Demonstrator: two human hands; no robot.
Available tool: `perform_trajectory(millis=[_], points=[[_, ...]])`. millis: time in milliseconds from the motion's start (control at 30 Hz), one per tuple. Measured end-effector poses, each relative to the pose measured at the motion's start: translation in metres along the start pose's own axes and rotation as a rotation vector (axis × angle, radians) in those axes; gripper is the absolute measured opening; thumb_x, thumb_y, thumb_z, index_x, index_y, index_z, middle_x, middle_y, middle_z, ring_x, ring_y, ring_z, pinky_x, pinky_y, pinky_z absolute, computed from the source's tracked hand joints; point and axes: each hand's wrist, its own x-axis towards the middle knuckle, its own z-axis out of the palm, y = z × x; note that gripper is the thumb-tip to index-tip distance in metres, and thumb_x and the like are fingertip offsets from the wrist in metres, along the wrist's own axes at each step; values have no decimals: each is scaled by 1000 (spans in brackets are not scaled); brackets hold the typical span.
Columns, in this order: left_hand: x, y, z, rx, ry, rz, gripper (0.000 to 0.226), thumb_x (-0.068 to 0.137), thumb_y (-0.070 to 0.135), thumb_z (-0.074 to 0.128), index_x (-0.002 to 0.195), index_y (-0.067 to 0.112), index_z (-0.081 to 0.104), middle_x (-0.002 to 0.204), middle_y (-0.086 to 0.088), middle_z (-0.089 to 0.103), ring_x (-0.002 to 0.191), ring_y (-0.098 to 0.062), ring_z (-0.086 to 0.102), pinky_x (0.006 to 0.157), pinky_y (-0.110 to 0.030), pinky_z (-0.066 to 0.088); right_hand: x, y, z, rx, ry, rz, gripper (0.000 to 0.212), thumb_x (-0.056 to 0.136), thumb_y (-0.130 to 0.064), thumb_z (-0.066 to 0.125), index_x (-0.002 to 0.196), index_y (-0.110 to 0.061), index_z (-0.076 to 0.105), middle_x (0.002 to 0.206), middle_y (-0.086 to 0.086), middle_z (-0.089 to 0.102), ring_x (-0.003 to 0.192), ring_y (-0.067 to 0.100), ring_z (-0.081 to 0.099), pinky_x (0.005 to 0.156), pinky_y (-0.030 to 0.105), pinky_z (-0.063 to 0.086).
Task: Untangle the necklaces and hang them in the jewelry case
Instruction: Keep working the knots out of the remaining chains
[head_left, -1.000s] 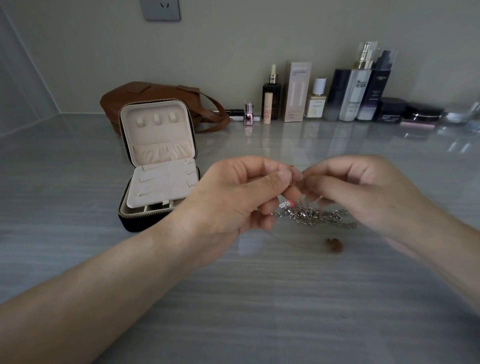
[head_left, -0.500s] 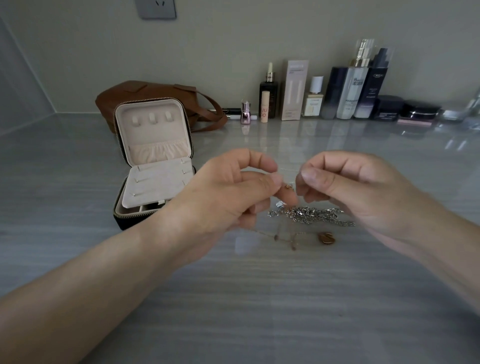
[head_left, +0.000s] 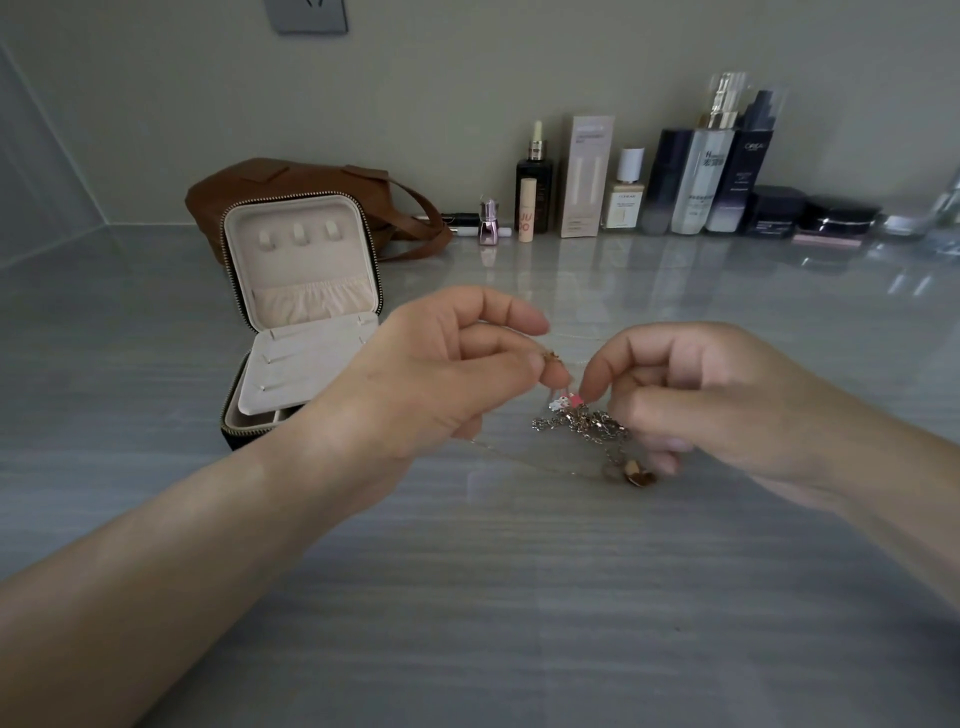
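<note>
While we pinched at centre frame, tightening threatened.
Our left hand pinched the fine chain, our right hand the tangled necklaces; hard pulling might have snapped links.

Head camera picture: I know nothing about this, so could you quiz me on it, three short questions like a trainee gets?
1. True or false: the jewelry case stands open.
2. What lies behind the case? A) brown handbag B) kettle C) book
3. Fill in: the left hand and right hand each pinch the tangled ____.
Key: 1 true; 2 A; 3 necklaces.
</note>
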Motion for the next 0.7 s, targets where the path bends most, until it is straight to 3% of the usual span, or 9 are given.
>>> perform_trajectory(millis=[133,300,400,500,700], points=[[-2,1,2,15,-38,3,25,70,16,60,96,20,59,79,2,73,48,-3,43,42,-13,32,3,2,9,-188,20,-55,29,61,-45,83,83,-30,71,71,-7,63,57,4,54,55,22,45],[-3,4,3,70,-3,24,20,82,5,66,95,19,59,78,3,74,48,-1,45,44,-11,33,4,-1,10,-214,159,-96,20,63,-45,70,74,-29,75,69,-7,71,61,13,60,62,27,48],[-2,2,3,152,25,34,17,85,3,61,94,18,59,78,5,74,52,-1,48,44,-9,33,2,-1,1,-200,185,-90,24,59,-44,66,79,-32,75,75,-12,73,72,4,66,71,19,52],[-2,1,4,201,36,32,16,84,5,63,93,19,60,76,7,74,56,-3,48,44,-10,34,1,0,-1,-169,177,-90,31,59,-46,64,78,-24,74,83,-4,75,84,12,69,84,28,53],[-1,1,3,215,69,44,15,84,7,64,91,20,60,75,9,74,65,-7,54,45,-9,34,0,-3,3,176,106,-71,15,72,-26,58,69,-14,66,60,0,61,67,15,65,66,18,51]])
